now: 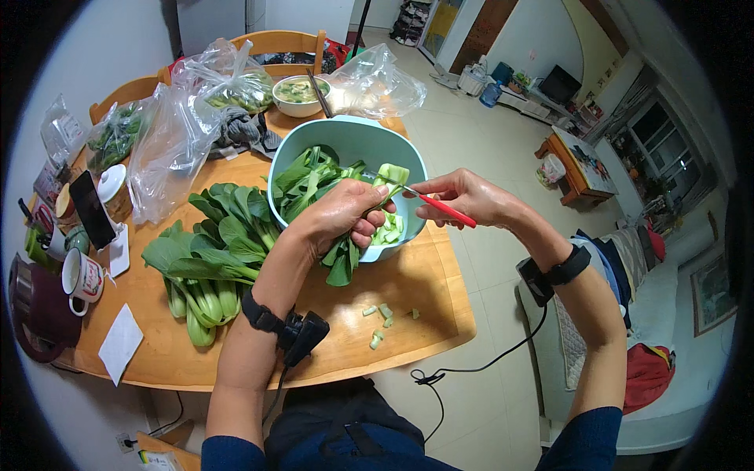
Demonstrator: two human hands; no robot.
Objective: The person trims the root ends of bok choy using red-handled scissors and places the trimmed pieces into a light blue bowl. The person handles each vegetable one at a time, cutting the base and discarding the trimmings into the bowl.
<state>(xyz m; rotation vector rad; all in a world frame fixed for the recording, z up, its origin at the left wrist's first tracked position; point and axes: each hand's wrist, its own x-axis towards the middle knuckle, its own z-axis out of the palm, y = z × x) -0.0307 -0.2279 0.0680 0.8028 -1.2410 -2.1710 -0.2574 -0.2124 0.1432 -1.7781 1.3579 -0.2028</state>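
Note:
My left hand (350, 215) grips a head of bok choy (393, 173) over the light-blue basin (347, 130). Its pale stem end points away from me, and its leaves hang below my fingers. In my right hand (456, 194) is a small knife with a red handle (449, 211). The thin blade reaches across the stems, partly hidden by them. Inside the basin lie loose green leaves (312, 176) and cut pale stem pieces (389, 229). Left of the basin, several whole bok choy (215, 253) are piled on the wooden table (283, 347).
Stem scraps (386, 312) lie near the table's front edge. Behind the basin stand a soup bowl (297, 109) with chopsticks and clear plastic bags (177, 135). At left are an enamel mug (82, 277), a propped phone (92, 209) and white paper (121, 341). A cable (489, 356) hangs from my right wrist device.

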